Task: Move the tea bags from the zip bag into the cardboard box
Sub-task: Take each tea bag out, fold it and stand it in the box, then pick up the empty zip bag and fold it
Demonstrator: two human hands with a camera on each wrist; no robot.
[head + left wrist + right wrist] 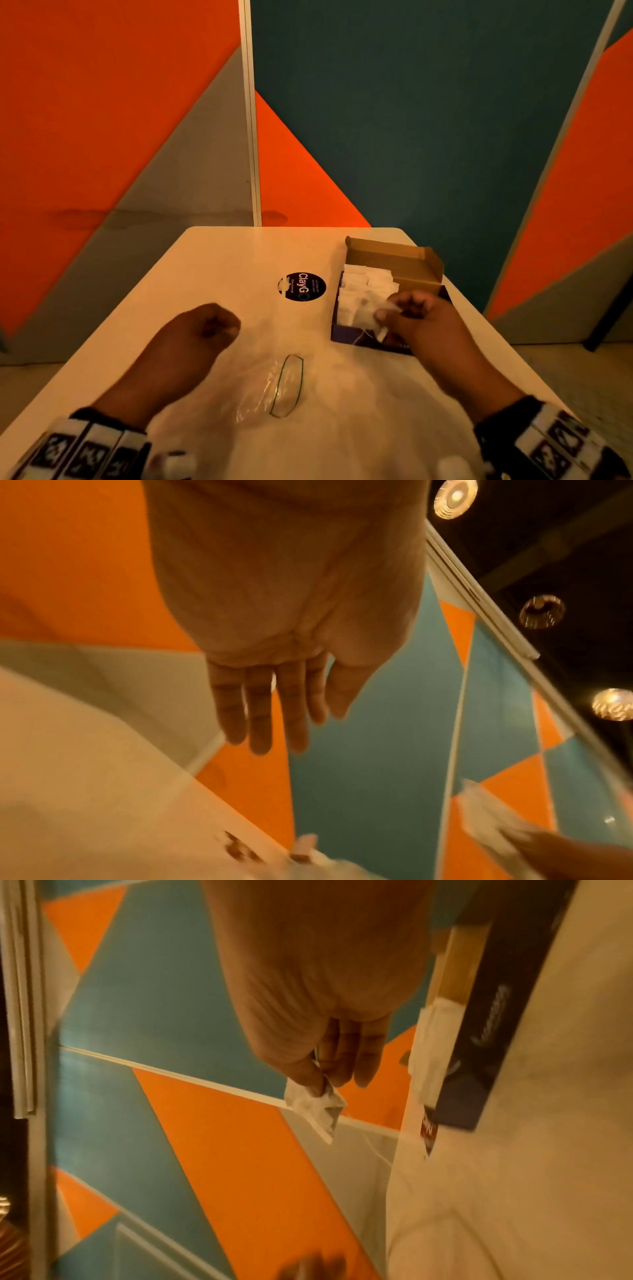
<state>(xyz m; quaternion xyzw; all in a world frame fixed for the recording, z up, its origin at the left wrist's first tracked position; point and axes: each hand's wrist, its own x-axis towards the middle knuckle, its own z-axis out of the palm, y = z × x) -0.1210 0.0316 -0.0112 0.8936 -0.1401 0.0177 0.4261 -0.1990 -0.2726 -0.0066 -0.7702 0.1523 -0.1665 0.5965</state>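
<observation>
An open cardboard box [394, 262], dark purple outside, stands at the table's right with several white tea bags [363, 286] packed inside. My right hand [388, 313] hovers over the box's near end, and its thumb and fingers pinch a crumpled white tea bag [315, 1110] just above the others. The clear zip bag [274, 387] lies flat in the middle of the table with its green-edged mouth open and looks empty. My left hand [224, 329] floats over the table to the bag's left. Its fingers [260, 718] are straight and relaxed, holding nothing.
A round black sticker [301, 286] marks the white table [205, 267] left of the box. Orange, teal and grey wall panels rise right behind the table's far edge. The box's brown lid [433, 262] stands up at its far side.
</observation>
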